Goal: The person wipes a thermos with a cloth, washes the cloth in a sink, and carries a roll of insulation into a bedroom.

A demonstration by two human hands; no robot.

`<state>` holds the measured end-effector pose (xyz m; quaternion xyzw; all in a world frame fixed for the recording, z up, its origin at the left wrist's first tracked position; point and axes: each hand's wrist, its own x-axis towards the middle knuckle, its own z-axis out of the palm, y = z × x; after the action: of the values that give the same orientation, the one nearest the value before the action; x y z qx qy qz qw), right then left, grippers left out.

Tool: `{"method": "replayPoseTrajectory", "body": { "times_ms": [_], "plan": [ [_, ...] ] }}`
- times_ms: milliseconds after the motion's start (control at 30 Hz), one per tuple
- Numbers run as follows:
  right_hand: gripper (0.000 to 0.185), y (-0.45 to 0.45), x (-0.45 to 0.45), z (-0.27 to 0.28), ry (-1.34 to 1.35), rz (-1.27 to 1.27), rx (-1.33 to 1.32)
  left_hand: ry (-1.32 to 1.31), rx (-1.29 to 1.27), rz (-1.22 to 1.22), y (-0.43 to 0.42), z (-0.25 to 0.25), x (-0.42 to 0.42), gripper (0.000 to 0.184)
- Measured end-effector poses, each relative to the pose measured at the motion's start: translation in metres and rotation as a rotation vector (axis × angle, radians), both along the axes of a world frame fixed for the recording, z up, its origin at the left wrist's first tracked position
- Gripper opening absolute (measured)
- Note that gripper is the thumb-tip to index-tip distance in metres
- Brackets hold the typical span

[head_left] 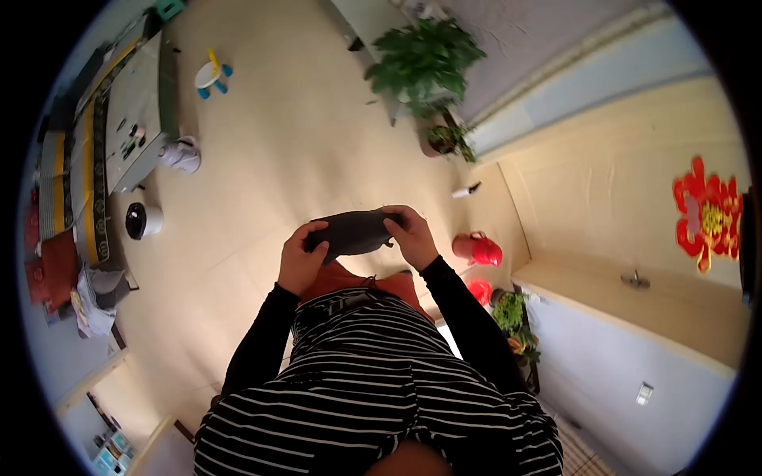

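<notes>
A dark, soft-looking item [355, 233], perhaps cloth, is stretched between my two hands in front of my waist. My left hand [302, 258] grips its left end, thumb on the near face. At the other end, my right hand [413, 237] pinches the item, with a small piece of it hanging beside the thumb. Both hands are at about the same height, above the orange-brown garment on my legs. What exactly the item is, I cannot tell.
Left are a low table [143, 111], a white bin [151, 220] and a small stool [208, 75]. Potted plants [425, 63] stand ahead to the right. A red thermos [476, 249] is on the floor near a door [619, 159] at the right.
</notes>
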<state>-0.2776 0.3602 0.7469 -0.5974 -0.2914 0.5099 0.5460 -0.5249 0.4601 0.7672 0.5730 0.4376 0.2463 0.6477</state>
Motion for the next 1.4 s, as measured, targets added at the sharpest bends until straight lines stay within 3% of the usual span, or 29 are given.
{"method": "replayPoseTrajectory", "body": {
  "times_ms": [133, 367, 833, 967, 1100, 1200, 1300, 1400],
  "plan": [
    [0.03, 0.09, -0.055, 0.002, -0.139, 0.05, 0.028, 0.101, 0.098, 0.041, 0.077, 0.018, -0.057, 0.035],
    [0.049, 0.229, -0.098, 0.044, -0.017, 0.17, 0.051, 0.116, 0.149, 0.107, 0.203, 0.044, -0.111, 0.032],
    [0.057, 0.557, -0.034, 0.037, -0.058, 0.207, 0.155, 0.326, 0.308, 0.201, 0.517, 0.04, -0.049, 0.03],
    [0.051, 0.673, -0.015, 0.059, -0.136, 0.418, 0.056, 0.352, 0.395, 0.307, 0.608, 0.048, -0.042, 0.027],
    [0.05, 0.798, -0.023, 0.059, -0.099, 0.513, 0.117, 0.281, 0.359, 0.482, 0.695, 0.035, -0.051, 0.027],
    [0.05, 0.897, -0.025, 0.063, -0.23, 0.641, 0.082, 0.269, 0.315, 0.575, 0.773, 0.021, -0.055, 0.026],
    [0.05, 0.986, -0.029, 0.054, -0.233, 0.596, 0.048, 0.221, 0.264, 0.569, 0.865, 0.0, -0.058, 0.027],
    [0.049, 1.073, -0.03, 0.045, -0.169, 0.479, 0.14, 0.24, 0.348, 0.493, 0.97, 0.024, -0.049, 0.027]
  ]
}}
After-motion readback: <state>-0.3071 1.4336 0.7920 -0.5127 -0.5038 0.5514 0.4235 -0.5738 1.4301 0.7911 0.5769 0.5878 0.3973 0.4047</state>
